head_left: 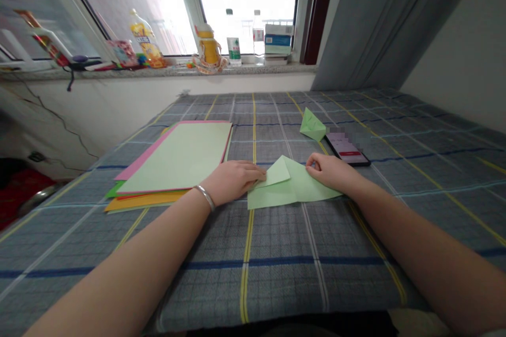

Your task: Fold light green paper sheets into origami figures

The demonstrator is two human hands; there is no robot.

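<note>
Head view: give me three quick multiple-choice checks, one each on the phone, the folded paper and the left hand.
1. The phone lies: A on the sill; B on the checked cloth beyond the right hand; C under the paper stack.
2. The folded paper is: A orange; B pink; C pale green.
3. The left hand is: A holding a bottle; B touching the paper; C on the phone.

1 B: it sits past the right hand.
2 C: its sheet shows pale green.
3 B: its fingertips meet the paper.

My folded paper [290, 185] is light green. The cloth [276, 268] under it has gray-blue squares with yellow and white stripes. The paper stack [174, 160] beside it is pale green, pink, bright green and orange.
</note>
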